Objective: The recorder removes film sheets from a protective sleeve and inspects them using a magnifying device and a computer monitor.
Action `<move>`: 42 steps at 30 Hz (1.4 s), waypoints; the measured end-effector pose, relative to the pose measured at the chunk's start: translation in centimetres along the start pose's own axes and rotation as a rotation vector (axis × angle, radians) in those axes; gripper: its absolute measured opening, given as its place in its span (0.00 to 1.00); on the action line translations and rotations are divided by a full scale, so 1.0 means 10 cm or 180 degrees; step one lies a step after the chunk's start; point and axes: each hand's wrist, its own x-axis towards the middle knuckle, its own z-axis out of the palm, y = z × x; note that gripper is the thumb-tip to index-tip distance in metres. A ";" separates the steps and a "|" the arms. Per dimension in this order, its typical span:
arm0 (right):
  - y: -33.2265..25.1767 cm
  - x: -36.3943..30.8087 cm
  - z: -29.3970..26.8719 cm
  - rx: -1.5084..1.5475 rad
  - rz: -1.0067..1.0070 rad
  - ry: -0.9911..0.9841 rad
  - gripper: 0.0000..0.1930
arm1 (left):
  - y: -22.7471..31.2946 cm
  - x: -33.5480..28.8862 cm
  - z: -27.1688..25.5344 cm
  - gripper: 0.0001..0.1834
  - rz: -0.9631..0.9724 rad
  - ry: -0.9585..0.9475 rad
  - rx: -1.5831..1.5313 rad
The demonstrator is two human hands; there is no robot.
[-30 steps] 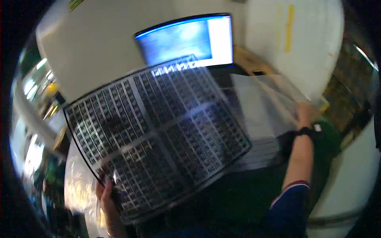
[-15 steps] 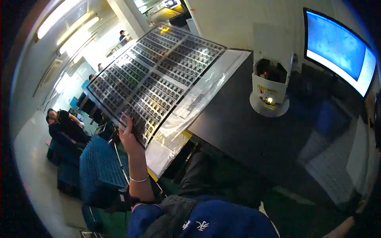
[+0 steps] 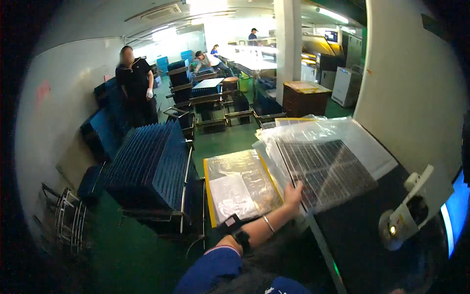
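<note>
My left hand (image 3: 293,193) reaches forward, its fingers closed on the near left edge of a dark patterned film sheet (image 3: 327,169) with a fine grid of small blocks. The sheet lies flat over transparent plastic sleeves (image 3: 323,128) and white paper (image 3: 374,147) at the far end of the black table. Whether it rests fully on them, I cannot tell. Left of my wrist is a yellow-edged, plastic-covered panel (image 3: 245,164) with a white sheet (image 3: 231,196) on it. My right hand is out of the picture.
A device with a small lit lamp (image 3: 392,229) stands on the black table (image 3: 352,250), near a screen (image 3: 458,210). Left is a rack of blue ridged panels (image 3: 147,161). A person in black (image 3: 136,85) stands beyond it; other people work farther back, past a pillar (image 3: 287,54).
My view has swung left toward the room. The film sheet, held up and tilted before, now lies low over the sleeves, my left hand still on its edge. The person in black now stands upright.
</note>
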 end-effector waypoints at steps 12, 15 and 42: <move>-0.52 0.31 1.79 -0.0372 0.0871 0.0899 0.12 | 0.13 0.04 0.02 0.12 -0.1026 -0.1592 -0.0597; -0.51 0.24 1.77 -0.0084 0.0843 0.0872 0.10 | -0.06 0.11 -0.09 0.13 -0.0869 -0.1852 -0.0676; -1.34 0.48 2.22 0.0172 -0.1355 -0.0848 0.23 | 0.30 -0.72 -0.38 0.21 -0.1500 -0.3383 -0.0300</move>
